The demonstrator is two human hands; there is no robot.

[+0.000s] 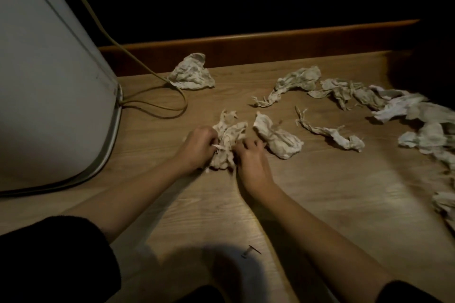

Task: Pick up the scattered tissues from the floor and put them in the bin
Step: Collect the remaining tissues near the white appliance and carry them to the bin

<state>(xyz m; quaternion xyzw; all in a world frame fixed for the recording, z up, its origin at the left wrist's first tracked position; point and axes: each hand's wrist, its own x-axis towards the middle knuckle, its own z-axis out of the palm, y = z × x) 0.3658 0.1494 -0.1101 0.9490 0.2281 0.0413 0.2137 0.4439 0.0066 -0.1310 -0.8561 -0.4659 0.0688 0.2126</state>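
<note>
While low on the floor (307, 192), left hand (198, 149) and right hand (250, 160), each grip tight around one tissue wad (227, 138).

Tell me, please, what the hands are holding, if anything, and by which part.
Both hold the same crumpled tissue, which lies on the floor: the left hand pinches its left edge, the right hand grips its right edge.

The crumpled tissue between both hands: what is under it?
The crumpled tissue lies on the wooden floor, gripped by the left hand and right hand. Whatever else might be beneath it is covered.
</note>
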